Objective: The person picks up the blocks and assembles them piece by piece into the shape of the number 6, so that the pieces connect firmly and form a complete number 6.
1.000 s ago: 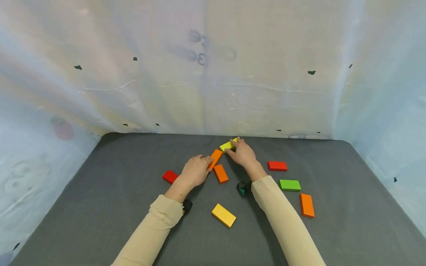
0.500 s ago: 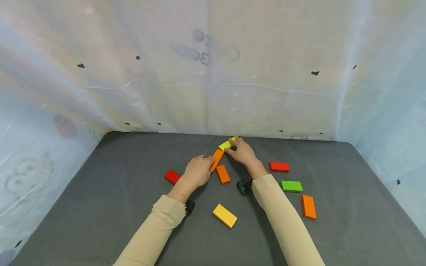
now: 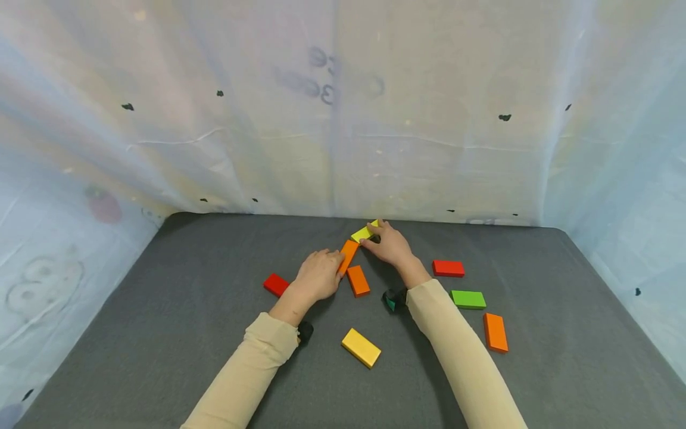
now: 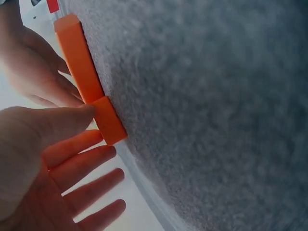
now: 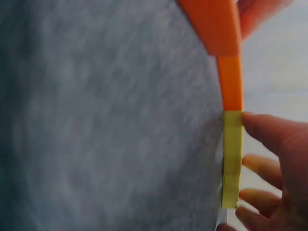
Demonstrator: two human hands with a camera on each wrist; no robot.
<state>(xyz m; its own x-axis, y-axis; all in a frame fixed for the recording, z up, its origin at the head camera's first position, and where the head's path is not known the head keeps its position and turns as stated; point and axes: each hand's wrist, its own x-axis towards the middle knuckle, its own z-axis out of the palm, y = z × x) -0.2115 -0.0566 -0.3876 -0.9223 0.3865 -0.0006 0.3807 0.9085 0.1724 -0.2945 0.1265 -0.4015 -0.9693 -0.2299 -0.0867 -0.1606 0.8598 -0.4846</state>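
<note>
Far on the dark mat, my left hand (image 3: 317, 275) pinches the near end of an orange block (image 3: 350, 252), which lies flat. In the left wrist view the thumb and index finger meet at that block's end (image 4: 109, 121), while the other fingers extend past it. My right hand (image 3: 391, 245) holds a yellow block (image 3: 364, 233) by its long side, thumb near one end and fingertips toward the other. The right wrist view has this yellow block (image 5: 232, 159) end to end with the orange one (image 5: 230, 84). Close beside lies a second orange block (image 3: 358, 281).
A red block (image 3: 276, 285) lies left of my left hand. Between my forearms is a deeper yellow block (image 3: 361, 348). To the right lie a red block (image 3: 448, 269), a green block (image 3: 468, 300) and an orange block (image 3: 495, 332). A pale curtain (image 3: 418, 119) hangs behind the mat.
The view shifts slightly. Both hands stay on their blocks, and the yellow block's near end sits a little closer against the orange block. The other blocks have not moved.
</note>
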